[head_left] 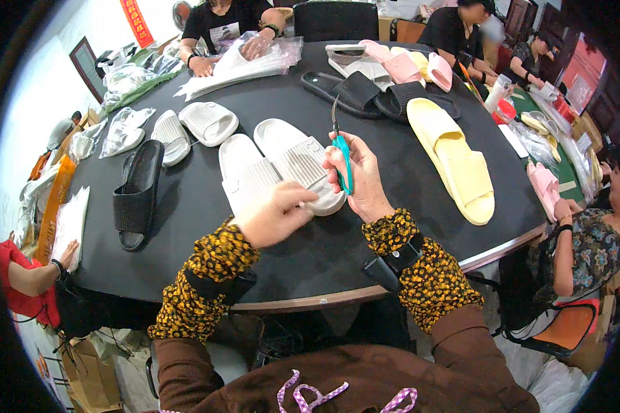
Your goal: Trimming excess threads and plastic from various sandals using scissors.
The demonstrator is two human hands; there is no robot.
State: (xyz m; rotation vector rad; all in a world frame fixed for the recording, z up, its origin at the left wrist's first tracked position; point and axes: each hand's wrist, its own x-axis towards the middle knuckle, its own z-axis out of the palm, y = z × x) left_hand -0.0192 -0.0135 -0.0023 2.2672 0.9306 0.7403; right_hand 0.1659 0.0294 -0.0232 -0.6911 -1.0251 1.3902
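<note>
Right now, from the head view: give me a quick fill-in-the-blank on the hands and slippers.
1. The right hand holds teal-handled ____.
2. The left hand rests on the near end of a pair of ____ slippers.
3. The big slipper right of the hands is ____.
4. The table top is ____.

Missing: scissors; white; yellow; black

Bare table near edge passable; white slippers block ahead, black slipper left, yellow slipper right.

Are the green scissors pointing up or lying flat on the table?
Pointing up: the right hand holds the scissors by their green handles, blades raised.
</note>
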